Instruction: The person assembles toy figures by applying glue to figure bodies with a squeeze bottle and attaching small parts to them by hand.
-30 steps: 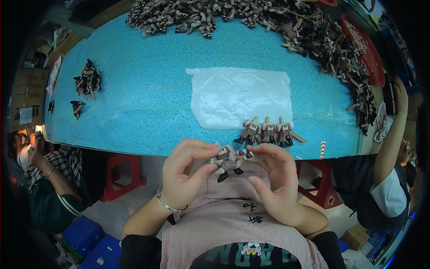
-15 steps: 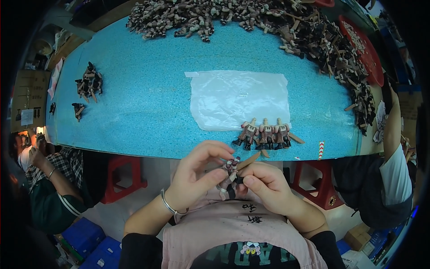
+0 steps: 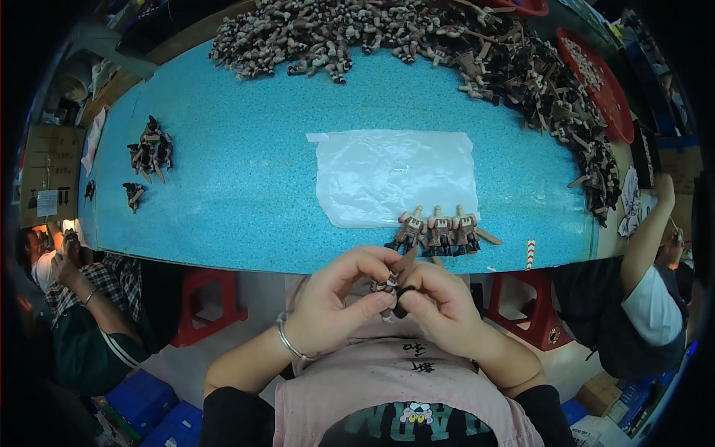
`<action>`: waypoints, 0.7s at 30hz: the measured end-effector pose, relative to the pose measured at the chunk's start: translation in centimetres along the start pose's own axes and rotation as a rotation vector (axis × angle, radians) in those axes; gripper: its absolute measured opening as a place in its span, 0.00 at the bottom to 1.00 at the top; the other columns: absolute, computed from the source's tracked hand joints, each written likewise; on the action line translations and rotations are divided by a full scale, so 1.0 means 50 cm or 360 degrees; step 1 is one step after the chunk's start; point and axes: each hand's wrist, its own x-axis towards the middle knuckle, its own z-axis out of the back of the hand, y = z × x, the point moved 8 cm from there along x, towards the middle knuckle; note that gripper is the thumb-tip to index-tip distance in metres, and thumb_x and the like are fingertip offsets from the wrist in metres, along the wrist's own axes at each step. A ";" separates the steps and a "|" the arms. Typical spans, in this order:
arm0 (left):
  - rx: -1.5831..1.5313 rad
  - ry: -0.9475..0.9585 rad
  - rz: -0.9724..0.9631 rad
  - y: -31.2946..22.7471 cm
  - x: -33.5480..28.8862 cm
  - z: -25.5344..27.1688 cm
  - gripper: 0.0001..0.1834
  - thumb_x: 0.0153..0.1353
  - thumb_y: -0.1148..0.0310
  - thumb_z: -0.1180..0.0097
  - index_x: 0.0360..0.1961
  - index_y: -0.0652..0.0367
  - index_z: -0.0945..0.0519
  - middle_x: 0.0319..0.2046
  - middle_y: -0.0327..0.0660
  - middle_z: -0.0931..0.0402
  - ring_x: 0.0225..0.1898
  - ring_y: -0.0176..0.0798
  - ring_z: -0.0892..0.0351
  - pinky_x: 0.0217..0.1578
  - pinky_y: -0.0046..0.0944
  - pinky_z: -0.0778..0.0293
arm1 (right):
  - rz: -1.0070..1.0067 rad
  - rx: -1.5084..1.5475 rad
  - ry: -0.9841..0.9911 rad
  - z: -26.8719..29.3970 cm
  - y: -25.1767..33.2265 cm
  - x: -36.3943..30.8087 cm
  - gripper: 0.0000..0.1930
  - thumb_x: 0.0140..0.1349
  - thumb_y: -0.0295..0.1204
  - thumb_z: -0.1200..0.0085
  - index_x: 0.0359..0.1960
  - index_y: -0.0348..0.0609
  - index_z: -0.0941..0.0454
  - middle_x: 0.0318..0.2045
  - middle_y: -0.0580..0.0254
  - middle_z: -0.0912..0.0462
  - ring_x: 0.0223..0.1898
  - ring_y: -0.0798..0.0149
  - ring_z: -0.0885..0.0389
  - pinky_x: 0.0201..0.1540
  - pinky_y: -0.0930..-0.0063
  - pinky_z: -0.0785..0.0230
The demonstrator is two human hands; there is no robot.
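Just in front of the table's near edge, my left hand (image 3: 344, 302) is closed on a small toy figure (image 3: 385, 287) in brown, white and pale tones, thumb and fingers pinching it. My right hand (image 3: 445, 309) meets it from the other side, its thumb and fingertips closed on a black part (image 3: 404, 298) at the figure's side. A flat brown piece (image 3: 406, 259) sticks up between the two hands. Beyond them, three headless figures (image 3: 441, 229) with brown clothes and black boots lie in a row, partly over a clear plastic sheet (image 3: 395, 175).
A large heap of toy parts (image 3: 320, 37) spreads along the far side and down the right. A red basket (image 3: 614, 112) of small pale pieces stands beside it. A small cluster of figures (image 3: 151, 149) lies at left. Other people sit at both ends, beside red stools (image 3: 208, 305).
My hands have drawn closer together, and the left fingers have closed in on the figure, which now shows less. The person at right has lowered an arm.
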 end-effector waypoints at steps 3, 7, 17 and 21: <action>0.0115 -0.0276 -0.0323 -0.027 -0.001 0.003 0.15 0.55 0.78 0.39 0.43 0.59 0.28 0.52 0.44 0.33 0.52 0.36 0.31 0.56 0.35 0.38 | 0.0163 -0.0047 -0.0138 0.000 0.015 0.006 0.08 0.59 0.25 0.45 0.36 0.38 0.30 0.36 0.57 0.27 0.35 0.64 0.27 0.36 0.73 0.34; 0.0136 -0.0248 -0.0156 -0.029 -0.005 0.014 0.19 0.54 0.72 0.37 0.47 0.57 0.28 0.53 0.45 0.34 0.55 0.38 0.33 0.57 0.37 0.39 | 0.0080 -0.0008 0.0029 0.001 0.013 -0.003 0.19 0.54 0.19 0.41 0.46 0.39 0.35 0.48 0.54 0.32 0.50 0.65 0.29 0.55 0.72 0.37; 0.0414 0.0256 -0.0233 -0.040 0.015 -0.013 0.19 0.50 0.65 0.34 0.42 0.59 0.23 0.55 0.46 0.33 0.63 0.47 0.41 0.62 0.46 0.44 | 0.0287 -0.0192 -0.0045 0.005 0.044 0.003 0.23 0.55 0.21 0.43 0.53 0.36 0.32 0.45 0.54 0.28 0.48 0.60 0.28 0.52 0.68 0.36; 0.0614 0.0235 -0.0380 -0.048 0.019 -0.013 0.18 0.49 0.67 0.33 0.41 0.60 0.23 0.52 0.44 0.30 0.62 0.48 0.40 0.61 0.47 0.43 | 0.0411 -0.0274 -0.0159 0.011 0.048 0.004 0.22 0.54 0.21 0.43 0.52 0.36 0.29 0.41 0.54 0.26 0.42 0.58 0.27 0.47 0.67 0.35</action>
